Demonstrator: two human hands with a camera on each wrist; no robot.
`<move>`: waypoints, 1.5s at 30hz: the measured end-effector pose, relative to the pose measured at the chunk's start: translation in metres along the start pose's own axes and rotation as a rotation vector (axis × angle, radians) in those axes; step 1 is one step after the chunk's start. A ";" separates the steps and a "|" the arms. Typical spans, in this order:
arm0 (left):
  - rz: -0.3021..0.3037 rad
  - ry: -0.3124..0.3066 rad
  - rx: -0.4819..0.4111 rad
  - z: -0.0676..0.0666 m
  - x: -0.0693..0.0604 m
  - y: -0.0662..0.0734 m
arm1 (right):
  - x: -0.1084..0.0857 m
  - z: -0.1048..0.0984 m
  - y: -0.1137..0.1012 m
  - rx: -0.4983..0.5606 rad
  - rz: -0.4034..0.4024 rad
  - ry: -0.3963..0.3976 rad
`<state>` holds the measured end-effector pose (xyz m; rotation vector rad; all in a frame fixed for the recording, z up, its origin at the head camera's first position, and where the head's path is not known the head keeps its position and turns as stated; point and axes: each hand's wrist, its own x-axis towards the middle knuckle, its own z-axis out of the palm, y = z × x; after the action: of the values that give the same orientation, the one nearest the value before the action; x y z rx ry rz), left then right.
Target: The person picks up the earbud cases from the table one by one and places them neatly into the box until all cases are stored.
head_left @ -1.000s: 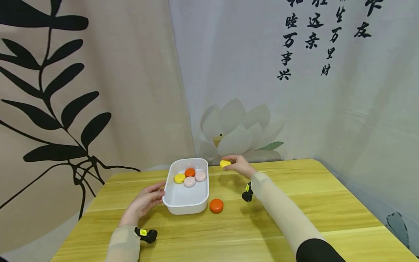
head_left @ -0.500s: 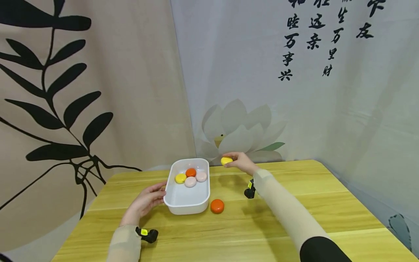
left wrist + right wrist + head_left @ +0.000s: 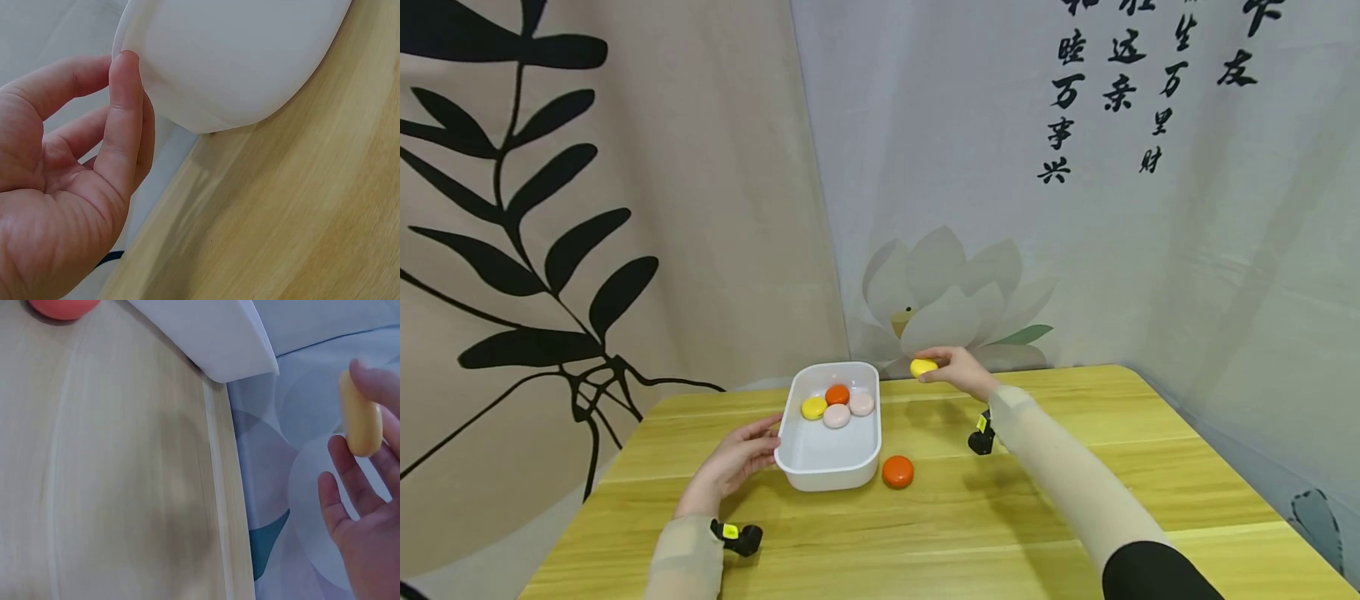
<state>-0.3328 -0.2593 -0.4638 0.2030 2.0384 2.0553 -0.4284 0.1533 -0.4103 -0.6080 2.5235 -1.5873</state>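
Observation:
A white tray stands on the table, holding a yellow piece, an orange piece and two pale pink pieces. At its left side, my left hand grips the wall; in the left wrist view the thumb and fingers of that hand pinch the tray's rim. To the right of the tray, above the table's back edge, my right hand pinches a yellow round piece. The right wrist view shows the yellow piece edge-on between thumb and fingers.
An orange-red round piece lies on the wooden table, just right of the tray's near corner. Behind the table's back edge hangs a curtain printed with leaves, a lotus and black characters.
My right hand has shifted slightly right and a little up with the yellow piece in it. The left hand keeps its grip on the tray.

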 end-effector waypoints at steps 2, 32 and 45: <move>0.010 -0.008 0.003 -0.001 0.001 -0.001 | 0.000 0.000 -0.002 -0.003 0.000 -0.002; -0.004 0.019 0.004 0.000 0.001 0.002 | 0.012 0.006 -0.037 0.059 -0.013 -0.055; 0.000 0.012 0.013 0.001 0.000 0.002 | 0.018 0.015 -0.047 0.053 -0.008 -0.061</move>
<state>-0.3329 -0.2584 -0.4619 0.1934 2.0594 2.0487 -0.4275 0.1156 -0.3730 -0.6512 2.4304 -1.6079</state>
